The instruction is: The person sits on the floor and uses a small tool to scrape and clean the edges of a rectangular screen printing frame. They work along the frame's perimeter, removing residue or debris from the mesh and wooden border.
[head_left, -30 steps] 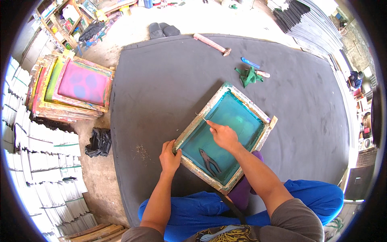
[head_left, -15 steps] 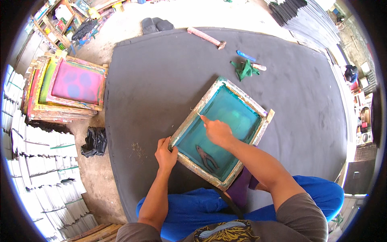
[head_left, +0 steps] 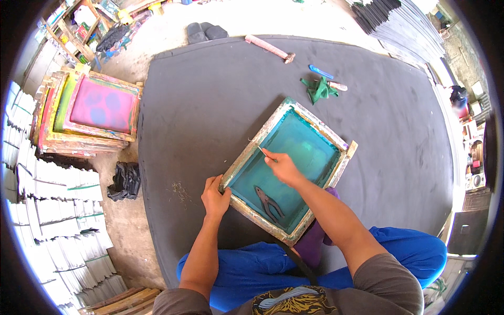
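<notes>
A wooden-framed printing screen (head_left: 253, 146) with teal mesh lies tilted across my lap and the dark mat. Its left corner is gripped by my left hand (head_left: 215, 197), thumb on the upper side of the frame. Over the mesh, close to the inner edge of the left rail, my right hand (head_left: 281, 166) is closed in a pinch. A thin pale tip pokes out from its fingers toward the rail; the rest of it is hidden. Pliers (head_left: 269, 203) with dark handles rest inside the frame on the mesh, below my right hand.
On the mat (head_left: 199, 105) lie a hammer (head_left: 270, 49), a blue cutter knife (head_left: 321, 71) and a green cloth (head_left: 318, 90). More paint-stained screens (head_left: 102, 105) are stacked at the left, near a black plastic bag (head_left: 125, 181) and tied white bundles (head_left: 58, 223). Sandals (head_left: 206, 32) sit beyond the mat.
My right hand has shifted slightly; its index finger, stretched out before, is now curled into the pinch. My left hand keeps its grip on the frame's corner.
</notes>
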Available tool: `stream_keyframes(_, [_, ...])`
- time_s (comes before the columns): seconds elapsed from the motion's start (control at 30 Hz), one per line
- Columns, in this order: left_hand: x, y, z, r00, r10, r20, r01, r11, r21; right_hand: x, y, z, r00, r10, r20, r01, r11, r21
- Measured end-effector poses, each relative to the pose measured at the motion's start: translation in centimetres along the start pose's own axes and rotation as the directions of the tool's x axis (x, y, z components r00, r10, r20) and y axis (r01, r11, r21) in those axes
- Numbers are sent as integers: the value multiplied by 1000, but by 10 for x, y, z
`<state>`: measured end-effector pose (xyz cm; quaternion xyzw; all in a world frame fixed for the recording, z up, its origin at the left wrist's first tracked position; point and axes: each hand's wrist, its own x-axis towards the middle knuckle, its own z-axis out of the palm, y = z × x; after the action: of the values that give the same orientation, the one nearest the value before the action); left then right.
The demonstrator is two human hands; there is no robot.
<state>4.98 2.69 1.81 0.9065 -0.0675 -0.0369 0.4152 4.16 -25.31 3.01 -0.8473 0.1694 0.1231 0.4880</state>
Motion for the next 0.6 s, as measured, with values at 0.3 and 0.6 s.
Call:
stream_keyframes(0.3, [1,4,-8,997,-68,47,69,998,-13,9,-4,-4,958,242,152,-285,855,433])
stream_keyframes(0.6, [1,2,-7,996,-72,55,74,997,-28,5,-30,-15,953,268,144,-292,940,176])
